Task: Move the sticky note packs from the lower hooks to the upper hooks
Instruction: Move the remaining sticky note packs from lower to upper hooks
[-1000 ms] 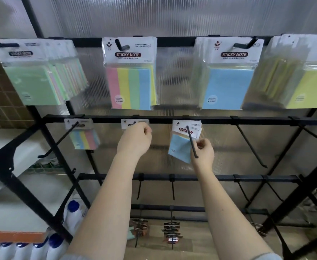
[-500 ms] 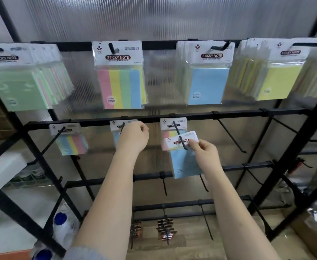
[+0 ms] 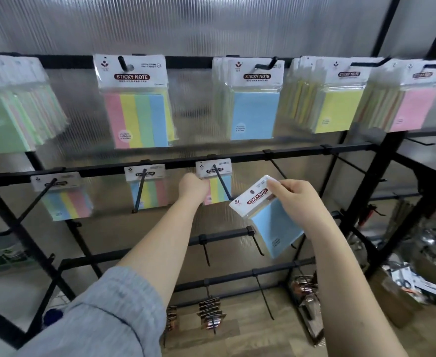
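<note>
Ribbed translucent wall panel (image 3: 211, 27) behind a black metal rack (image 3: 382, 202) with horizontal rails and forward-slanting hooks. Along the upper rail (image 3: 191, 60), hanging packs: green stack (image 3: 3, 122) at the left edge, four-colour striped pack (image 3: 137, 117), blue packs (image 3: 254, 112), yellow packs (image 3: 335, 109), pink packs (image 3: 412, 106) toward the right edge. On the lower rail (image 3: 237, 158), three smaller striped packs: one at the left (image 3: 67, 202), one in the middle (image 3: 151, 191), one further right (image 3: 218, 186), each upright on its hook.

Right hand (image 3: 294, 202) pinching the white header card of a small blue sticky note pack (image 3: 271, 217), thumb and fingers curled round the card's upper right end. Pack free of any hook, held in front of the rack just right of the third lower hook (image 3: 223, 184), below the upper blue packs. Long axis tilted: header toward upper left, blue pad toward lower right, printed face toward the camera.

Left hand (image 3: 192, 188) reaching to the lower rail, fingers curled at the left edge of the rightmost striped pack; exact grip hidden behind the knuckles. Grey sleeve (image 3: 103, 318) at the lower left.

Wooden floor (image 3: 237, 338) below, with small packaged goods (image 3: 211, 313) on the lowest hooks.
</note>
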Tool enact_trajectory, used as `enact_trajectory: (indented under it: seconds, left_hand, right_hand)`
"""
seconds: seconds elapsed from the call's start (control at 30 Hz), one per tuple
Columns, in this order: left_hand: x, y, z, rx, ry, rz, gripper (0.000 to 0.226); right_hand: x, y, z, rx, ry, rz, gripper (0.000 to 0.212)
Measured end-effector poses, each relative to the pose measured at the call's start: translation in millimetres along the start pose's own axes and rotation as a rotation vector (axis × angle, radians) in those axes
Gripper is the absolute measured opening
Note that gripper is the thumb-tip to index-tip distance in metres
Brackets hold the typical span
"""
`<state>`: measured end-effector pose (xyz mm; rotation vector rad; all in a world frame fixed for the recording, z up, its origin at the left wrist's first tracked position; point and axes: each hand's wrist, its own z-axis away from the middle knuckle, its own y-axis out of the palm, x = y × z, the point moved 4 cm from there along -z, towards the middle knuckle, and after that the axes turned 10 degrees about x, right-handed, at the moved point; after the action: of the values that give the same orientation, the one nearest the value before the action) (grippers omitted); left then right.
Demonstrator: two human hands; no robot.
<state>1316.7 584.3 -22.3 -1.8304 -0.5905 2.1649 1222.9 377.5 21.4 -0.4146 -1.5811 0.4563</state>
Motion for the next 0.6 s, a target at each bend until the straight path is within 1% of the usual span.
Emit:
enact_trajectory:
  seconds: [0.13,0.27,0.37,0.43,0.53,0.6]
  left_hand:
    - [9.5,12.8,4.8,-0.065,0.000,0.197,0.029]
    - [15.9,21.1,7.0,-0.139,-0.038,0.326,0.035]
    - [14.6,28.0,6.4,-0.105,-0.043,0.361,0.029]
    - [13.9,33.2,3.5,-0.054,-0.037,0.364,0.024]
    - [12.4,39.2,2.1,0.026,-0.030,0.391,0.029]
    - [11.5,39.0,1.8,0.031,-0.029,0.416,0.031]
  right_hand:
    - [-8.1,-13.6,4.8,-0.111,0.045,-0.029,0.046]
    - [-17.7,-21.1,6.6,-0.180,0.094,-0.096,0.045]
    - [-18.3,-27.0,6.5,-0.203,0.106,-0.128,0.044]
    - [-18.2,-30.5,6.7,-0.215,0.104,-0.146,0.045]
    - [-18.5,-33.4,8.8,-0.226,0.105,-0.161,0.045]
    - [-17.8,-34.2,10.4,-0.231,0.110,-0.166,0.045]
